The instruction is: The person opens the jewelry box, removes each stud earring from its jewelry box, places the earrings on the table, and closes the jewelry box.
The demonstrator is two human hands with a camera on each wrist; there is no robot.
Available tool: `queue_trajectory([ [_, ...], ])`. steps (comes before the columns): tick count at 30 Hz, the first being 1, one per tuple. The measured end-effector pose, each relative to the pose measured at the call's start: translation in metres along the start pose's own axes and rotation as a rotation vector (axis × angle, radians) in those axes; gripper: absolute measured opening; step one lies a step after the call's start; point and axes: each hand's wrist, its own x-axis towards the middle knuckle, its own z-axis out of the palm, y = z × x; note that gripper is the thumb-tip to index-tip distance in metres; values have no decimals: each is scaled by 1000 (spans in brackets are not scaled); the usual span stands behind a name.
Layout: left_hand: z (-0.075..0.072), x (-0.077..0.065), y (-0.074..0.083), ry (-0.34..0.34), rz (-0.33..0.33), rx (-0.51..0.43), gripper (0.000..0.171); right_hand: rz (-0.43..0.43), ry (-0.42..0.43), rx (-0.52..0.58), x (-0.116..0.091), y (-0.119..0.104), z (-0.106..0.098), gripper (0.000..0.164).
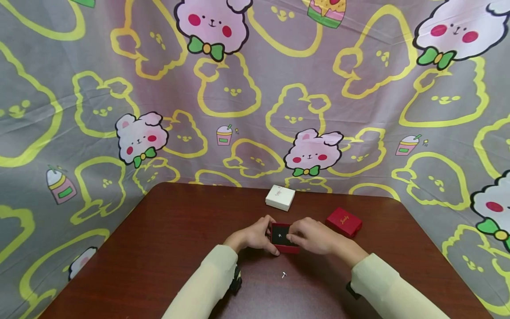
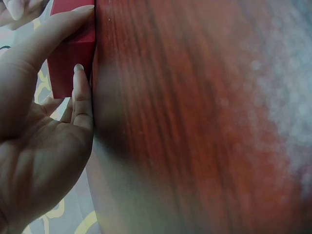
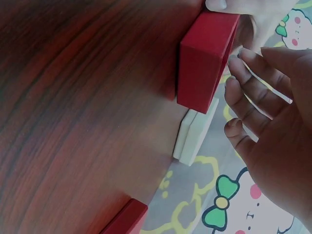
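Observation:
A small red box [image 1: 287,249] with a black insert [image 1: 282,230] rests on the table, its inside facing up. On the insert sits a tiny silver star-shaped stud [image 1: 280,235]. My left hand [image 1: 256,235] grips the box from its left side, thumb along the near wall and fingers around the far side. Over the box's right part is my right hand [image 1: 312,235], fingers loosely bent and fingertips close over the insert. In the right wrist view, gaps show between the right fingers [image 3: 256,95]. Nearer me, a small silver stud [image 1: 283,275] lies on the table.
A red lid [image 1: 344,222] with gold lettering lies right of the box. Behind them, near the table's far edge, stands a white box [image 1: 280,197]. The brown wooden table [image 1: 191,221] ends at a curtain [image 1: 255,102] printed with cartoon faces.

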Motion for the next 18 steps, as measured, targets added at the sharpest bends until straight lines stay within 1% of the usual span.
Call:
queue_trajectory([
  [9,-1,-1,2,-4,-6,-10,76,-39,45,-25,4,5,-1,10],
  [18,-1,-2,2,-8,-22,-15,73,-14,68,-20,7,8,0,8],
])
